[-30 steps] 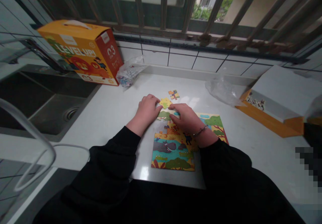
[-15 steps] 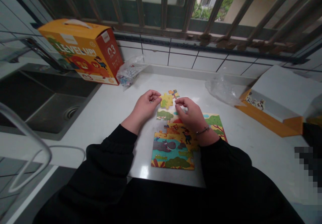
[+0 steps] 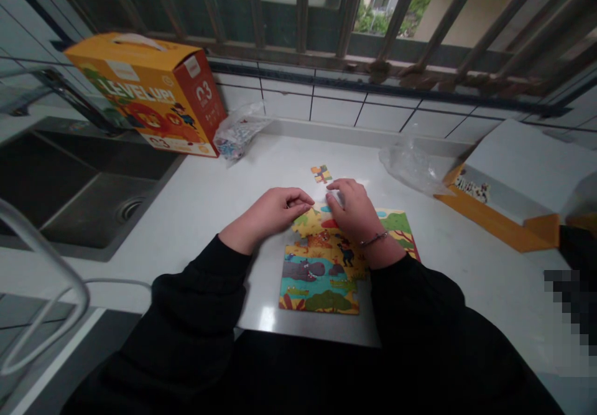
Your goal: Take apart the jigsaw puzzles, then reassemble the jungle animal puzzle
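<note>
A partly joined jigsaw puzzle (image 3: 321, 278) with animals and trees lies on the white counter in front of me. My left hand (image 3: 284, 209) has its fingers closed on a yellow-green puzzle piece (image 3: 305, 221) at the puzzle's upper left; its fingers partly cover the piece. My right hand (image 3: 352, 209) rests over the puzzle's upper part, fingers curled and thumb apart from the index finger, with nothing visible between them. One loose piece (image 3: 321, 173) lies just beyond the puzzle, near my right fingertips.
An orange box (image 3: 140, 97) stands at the back left beside a bag of pieces (image 3: 239, 134) and the sink (image 3: 84, 185). An empty-looking clear bag (image 3: 410, 163) and an open box (image 3: 504, 216) lie at the right.
My left hand has moved down toward me with the yellow-green piece, from beside the loose piece to the puzzle's upper left. My right hand has barely moved.
</note>
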{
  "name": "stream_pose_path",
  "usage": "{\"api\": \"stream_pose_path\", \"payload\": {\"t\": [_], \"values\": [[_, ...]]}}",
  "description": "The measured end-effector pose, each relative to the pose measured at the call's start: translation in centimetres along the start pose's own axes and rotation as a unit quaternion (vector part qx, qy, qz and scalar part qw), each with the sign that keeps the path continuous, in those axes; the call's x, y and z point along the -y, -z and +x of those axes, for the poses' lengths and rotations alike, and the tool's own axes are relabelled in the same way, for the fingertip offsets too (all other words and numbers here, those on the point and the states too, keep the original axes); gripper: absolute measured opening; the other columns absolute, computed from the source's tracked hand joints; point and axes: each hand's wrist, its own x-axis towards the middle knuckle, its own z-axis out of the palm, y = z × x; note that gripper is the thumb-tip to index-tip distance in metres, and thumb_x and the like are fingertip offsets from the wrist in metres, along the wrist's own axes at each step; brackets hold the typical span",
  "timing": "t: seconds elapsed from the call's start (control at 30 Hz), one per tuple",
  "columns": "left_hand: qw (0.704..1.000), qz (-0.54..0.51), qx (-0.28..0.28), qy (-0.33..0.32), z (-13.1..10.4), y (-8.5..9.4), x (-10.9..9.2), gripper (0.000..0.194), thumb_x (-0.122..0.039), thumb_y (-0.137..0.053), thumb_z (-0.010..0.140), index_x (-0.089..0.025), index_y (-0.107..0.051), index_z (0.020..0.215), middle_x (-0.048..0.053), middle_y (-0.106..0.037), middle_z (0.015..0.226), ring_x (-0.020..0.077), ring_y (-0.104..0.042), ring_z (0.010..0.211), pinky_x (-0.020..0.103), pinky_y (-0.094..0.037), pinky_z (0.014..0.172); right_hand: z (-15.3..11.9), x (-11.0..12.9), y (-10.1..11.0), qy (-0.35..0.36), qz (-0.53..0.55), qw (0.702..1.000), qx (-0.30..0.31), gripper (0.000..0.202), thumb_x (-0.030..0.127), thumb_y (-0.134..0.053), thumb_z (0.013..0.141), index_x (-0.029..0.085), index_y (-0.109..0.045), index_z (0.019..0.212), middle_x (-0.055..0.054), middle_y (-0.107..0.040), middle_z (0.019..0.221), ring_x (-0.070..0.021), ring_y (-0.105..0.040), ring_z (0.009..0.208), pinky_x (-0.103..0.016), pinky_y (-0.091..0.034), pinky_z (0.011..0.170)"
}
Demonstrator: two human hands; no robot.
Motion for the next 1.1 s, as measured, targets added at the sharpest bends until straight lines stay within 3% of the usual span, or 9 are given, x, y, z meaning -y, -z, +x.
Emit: {"api": "stream_pose_path", "payload": {"t": [0.33,0.53,0.67,0.77,0.83,0.93,1.03,1.1], "values": [[0.999,-0.015,-0.039,-0.001,0.5,0.0,0.9,0.029,-0.03,-0.068,0.097,-0.019,-0.076,0.123,0.003,-0.072,0.09,0.0161,-0.062,0.077,0.028,-0.047,0.067,-0.1,1.2,1.0,-0.005,0.05,0.999,0.01,0.026,0.033,-0.05,0.108,0.022,-0.074,0.112,-0.012,-0.08,0.114,-0.0277,-0.071,0.106,-0.044,-0.055,0.1],[0.997,-0.047,0.058,-0.026,-0.3,-0.5,-0.3,0.023,-0.028,-0.067,0.1,-0.02,-0.076,0.119,0.004,-0.076,0.094,0.0174,-0.068,0.084,0.03,-0.052,0.075,0.0,0.1,0.2,0.025,-0.019,0.999,0.019,0.032,0.031,-0.052,0.106,0.019,-0.073,0.126,-0.017,-0.076,0.133,-0.0337,-0.065,0.13,-0.053,-0.047,0.118],[0.99,-0.028,0.125,-0.054,-0.5,-1.8,-0.8,0.017,-0.024,-0.069,0.1,-0.02,-0.078,0.115,0.006,-0.08,0.1,0.018,-0.072,0.087,0.031,-0.054,0.079,-0.1,-0.8,-0.8,0.028,-0.058,0.996,0.058,0.044,0.034,-0.051,0.107,0.012,-0.069,0.141,-0.022,-0.064,0.155,-0.0347,-0.055,0.148,-0.055,-0.039,0.129],[0.986,0.018,0.141,-0.088,-0.3,-2.5,-0.7,0.015,-0.021,-0.074,0.096,-0.021,-0.078,0.11,0.005,-0.081,0.099,0.0182,-0.072,0.087,0.032,-0.055,0.081,-0.3,-0.8,-1.2,0.005,-0.086,0.991,0.1,0.051,0.036,-0.048,0.11,0.015,-0.06,0.154,-0.017,-0.053,0.17,-0.0378,-0.045,0.158,-0.062,-0.034,0.131],[0.988,0.065,0.099,-0.101,-0.1,-2.5,-0.7,0.01,-0.023,-0.075,0.097,-0.021,-0.077,0.106,0.004,-0.08,0.095,0.0182,-0.071,0.084,0.033,-0.055,0.082,-0.4,-0.6,-1.2,-0.017,-0.098,0.987,0.129,0.052,0.036,-0.045,0.111,0.018,-0.056,0.159,-0.014,-0.048,0.174,-0.0425,-0.04,0.161,-0.072,-0.032,0.129],[0.984,0.144,-0.022,-0.099,0.2,-2.0,-0.6,0.007,-0.024,-0.07,0.1,-0.021,-0.076,0.101,0.005,-0.079,0.099,0.0205,-0.07,0.09,0.038,-0.056,0.091,-0.4,-0.4,-1.1,-0.023,-0.091,0.984,0.153,0.049,0.039,-0.044,0.113,0.023,-0.058,0.157,-0.011,-0.05,0.173,-0.045,-0.039,0.161,-0.079,-0.031,0.126],[0.966,0.216,-0.116,-0.084,0.6,-1.3,0.0,0.01,-0.019,-0.066,0.1,-0.021,-0.074,0.105,0.008,-0.078,0.109,0.0251,-0.07,0.106,0.045,-0.055,0.104,-0.3,-0.5,-0.9,0.018,-0.055,0.985,0.162,0.043,0.039,-0.049,0.111,0.023,-0.064,0.148,-0.012,-0.06,0.164,-0.0396,-0.048,0.156,-0.071,-0.036,0.127],[0.953,0.257,-0.14,-0.078,0.9,-1.0,0.8,0.018,-0.016,-0.062,0.099,-0.02,-0.073,0.113,0.01,-0.077,0.121,0.0275,-0.068,0.118,0.048,-0.052,0.113,-0.2,-0.6,-0.9,0.048,-0.037,0.985,0.159,0.038,0.033,-0.053,0.108,0.023,-0.067,0.142,-0.011,-0.066,0.157,-0.0372,-0.05,0.154,-0.067,-0.038,0.127]]}}
